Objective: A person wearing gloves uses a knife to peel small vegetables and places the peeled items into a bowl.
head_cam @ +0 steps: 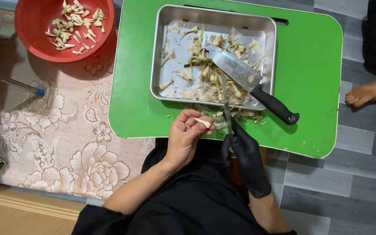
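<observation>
Green worktop (310, 65), steel tray (162, 52) of peelings, big knife (249, 80) resting across. Left hand (186, 139) pinched garlic clove (203, 122) over worktop edge; gloved right hand (244, 154) gripped small blade (225, 102). Risk: slip toward bare fingertips, close spacing.

No packages, labels, signs or screens show anywhere in this view from the head camera.
</observation>
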